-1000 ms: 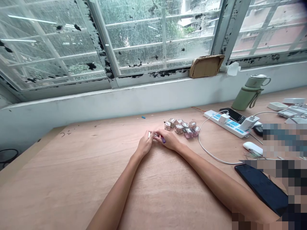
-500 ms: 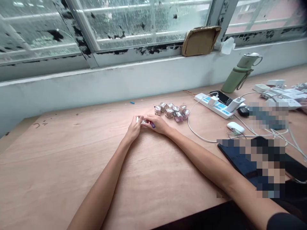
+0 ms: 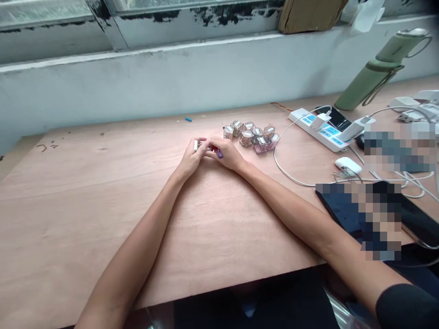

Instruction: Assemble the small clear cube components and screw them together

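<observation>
My left hand (image 3: 192,157) is closed around a small white piece (image 3: 195,145), whose flat end shows between thumb and fingers. My right hand (image 3: 229,154) meets it from the right, its fingers curled around a slim tool with a purple end (image 3: 219,153) and some red beside it. The tool's kind cannot be made out, as my fingers cover most of it. Just behind my right hand stands a cluster of several small clear faceted jars (image 3: 247,138) with pale labels on top. A tiny blue piece (image 3: 188,119) lies farther back on the wooden table (image 3: 103,205).
Right of the jars sits a white power strip (image 3: 318,130) with plugged-in chargers and looping white cables. Behind it stands a green bottle (image 3: 363,82). A white earphone case (image 3: 348,166) and a dark tablet-like device (image 3: 338,210) lie nearer me. The wall (image 3: 154,87) borders the table's back.
The camera view has tilted downward, so the window has mostly left the frame and the table's front edge shows. Both hands stay together, still gripping the white piece and the purple-ended tool.
</observation>
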Motion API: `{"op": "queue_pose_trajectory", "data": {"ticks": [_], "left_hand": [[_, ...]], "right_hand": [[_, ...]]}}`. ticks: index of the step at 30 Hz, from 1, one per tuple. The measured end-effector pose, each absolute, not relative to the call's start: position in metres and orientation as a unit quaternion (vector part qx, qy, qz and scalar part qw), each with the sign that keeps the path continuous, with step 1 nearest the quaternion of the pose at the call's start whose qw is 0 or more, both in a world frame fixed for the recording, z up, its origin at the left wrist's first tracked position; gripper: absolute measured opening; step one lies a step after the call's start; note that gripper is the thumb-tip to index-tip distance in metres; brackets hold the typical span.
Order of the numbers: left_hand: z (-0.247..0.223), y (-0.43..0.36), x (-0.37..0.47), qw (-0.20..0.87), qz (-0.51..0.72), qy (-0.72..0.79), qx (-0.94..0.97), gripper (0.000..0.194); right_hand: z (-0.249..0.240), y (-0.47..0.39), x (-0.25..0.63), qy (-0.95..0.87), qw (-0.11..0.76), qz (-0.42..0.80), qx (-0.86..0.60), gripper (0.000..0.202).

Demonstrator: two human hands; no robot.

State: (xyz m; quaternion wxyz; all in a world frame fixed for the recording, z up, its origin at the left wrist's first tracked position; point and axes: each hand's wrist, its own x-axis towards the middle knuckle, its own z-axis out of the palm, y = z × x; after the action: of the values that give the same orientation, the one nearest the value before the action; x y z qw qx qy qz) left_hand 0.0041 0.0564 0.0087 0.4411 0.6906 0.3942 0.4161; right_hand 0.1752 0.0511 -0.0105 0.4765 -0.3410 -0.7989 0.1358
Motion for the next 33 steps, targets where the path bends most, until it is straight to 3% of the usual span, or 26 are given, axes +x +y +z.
{"op": "queue_pose_trajectory", "data": {"ticks": [6,19,33], "left_hand": [[0.011,0.053,0.011,0.500,0.425,0.397,0.642,0.051],[0.022,0.050,0.007,0.539,0.360,0.372,0.664,0.020],[0.019,0.057,-0.003,0.592,0.362,0.366,0.620,0.047]], "right_hand": [[-0.010,0.048,0.176,-0.786,0.466,0.113,-0.390,0.017],[-0.011,0.052,0.172,-0.768,0.447,0.172,-0.426,0.023],[-0.006,0.051,0.164,-0.747,0.469,0.204,-0.425,0.016]]}}
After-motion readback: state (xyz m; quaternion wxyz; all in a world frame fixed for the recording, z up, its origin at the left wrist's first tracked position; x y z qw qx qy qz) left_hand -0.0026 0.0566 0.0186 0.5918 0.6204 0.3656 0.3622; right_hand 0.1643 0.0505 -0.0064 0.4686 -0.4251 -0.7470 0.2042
